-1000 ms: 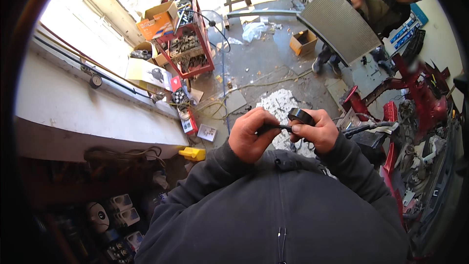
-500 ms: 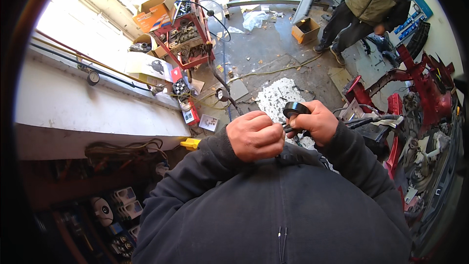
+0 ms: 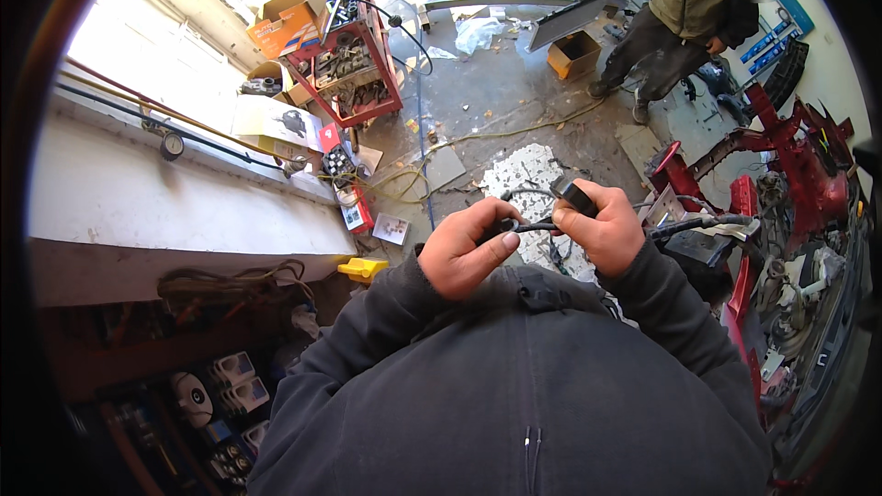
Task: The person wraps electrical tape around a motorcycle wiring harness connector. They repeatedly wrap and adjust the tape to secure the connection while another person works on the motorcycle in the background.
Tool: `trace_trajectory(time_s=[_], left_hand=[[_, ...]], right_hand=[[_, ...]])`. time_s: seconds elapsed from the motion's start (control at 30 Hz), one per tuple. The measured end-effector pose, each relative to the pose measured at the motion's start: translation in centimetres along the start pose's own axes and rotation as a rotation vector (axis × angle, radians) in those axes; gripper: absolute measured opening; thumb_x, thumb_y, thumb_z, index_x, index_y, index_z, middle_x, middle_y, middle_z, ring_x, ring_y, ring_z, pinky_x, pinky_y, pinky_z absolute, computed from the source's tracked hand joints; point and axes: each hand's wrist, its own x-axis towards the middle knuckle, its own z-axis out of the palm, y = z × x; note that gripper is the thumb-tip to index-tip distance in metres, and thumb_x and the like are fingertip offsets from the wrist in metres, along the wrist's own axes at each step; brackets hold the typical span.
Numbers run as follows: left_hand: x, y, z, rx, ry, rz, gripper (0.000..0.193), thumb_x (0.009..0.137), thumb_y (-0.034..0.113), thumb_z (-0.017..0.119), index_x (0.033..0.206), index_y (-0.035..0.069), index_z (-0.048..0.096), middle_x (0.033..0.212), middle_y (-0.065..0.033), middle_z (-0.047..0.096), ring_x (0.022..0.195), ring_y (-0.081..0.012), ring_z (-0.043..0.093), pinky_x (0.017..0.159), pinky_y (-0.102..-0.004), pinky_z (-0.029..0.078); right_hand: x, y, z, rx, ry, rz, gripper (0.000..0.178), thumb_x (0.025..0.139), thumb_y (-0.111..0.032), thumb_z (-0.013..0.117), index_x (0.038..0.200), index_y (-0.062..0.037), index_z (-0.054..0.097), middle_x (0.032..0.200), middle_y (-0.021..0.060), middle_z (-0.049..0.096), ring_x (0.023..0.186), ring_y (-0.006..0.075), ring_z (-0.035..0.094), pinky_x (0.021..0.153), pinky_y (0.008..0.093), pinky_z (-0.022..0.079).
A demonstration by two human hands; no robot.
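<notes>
My left hand (image 3: 467,250) is closed around a black cable (image 3: 531,226) at chest height. My right hand (image 3: 599,232) grips a small black boxy connector (image 3: 575,196) at the cable's other end, thumb on top. The short stretch of cable runs between the two hands, and a loop of it curves up behind them. Both dark sleeves come in from below. Beneath the hands lies a white crumpled sheet (image 3: 525,174) on the concrete floor.
Another person (image 3: 681,14) in a dark jacket stands at the back, holding a long grey panel (image 3: 571,18). A red tool cart (image 3: 346,60) with cardboard boxes is back left. Red vehicle parts (image 3: 790,156) crowd the right. A white ledge (image 3: 175,202) runs on the left.
The view has shifted slightly and my hands have moved a little apart, exposing the cable between them. The other person has stepped left with the grey panel lowered.
</notes>
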Motion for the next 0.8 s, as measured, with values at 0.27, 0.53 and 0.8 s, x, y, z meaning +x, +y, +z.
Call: trace_trajectory(time_s=[0.27,0.53,0.8], left_hand=[[0.3,-0.2,0.6,-0.583,0.083,-0.389,0.023,0.119,0.03,0.06,0.118,0.008,0.065,0.089,0.0004,0.064,0.071,-0.0087,0.054,0.064,-0.0261,0.046],[0.6,0.9,1.6,-0.721,0.005,-0.414,0.027,0.118,0.032,0.056,0.111,0.008,0.065,0.087,-0.0047,0.067,0.062,-0.013,0.054,0.059,-0.0285,0.046],[0.6,1.7,2.1,-0.961,0.075,-0.536,0.025,0.118,0.03,0.057,0.106,0.009,0.063,0.082,-0.0051,0.066,0.061,-0.015,0.057,0.058,-0.0308,0.048]], right_hand=[[-0.6,-1.3,1.1,-0.622,0.295,-0.754,0.036,0.067,-0.001,0.085,0.101,0.0003,0.074,0.118,0.0167,0.07,0.104,0.0412,0.07,0.09,0.0501,0.055],[0.3,0.4,2.4,-0.925,0.442,-1.028,0.022,0.075,-0.012,0.082,0.094,-0.0068,0.073,0.114,0.0111,0.071,0.1,0.0307,0.069,0.089,0.0486,0.052],[0.3,0.7,2.3,-0.877,0.334,-1.037,0.021,0.076,-0.011,0.083,0.092,-0.0052,0.07,0.107,0.0139,0.069,0.087,0.0307,0.071,0.077,0.0453,0.054]])
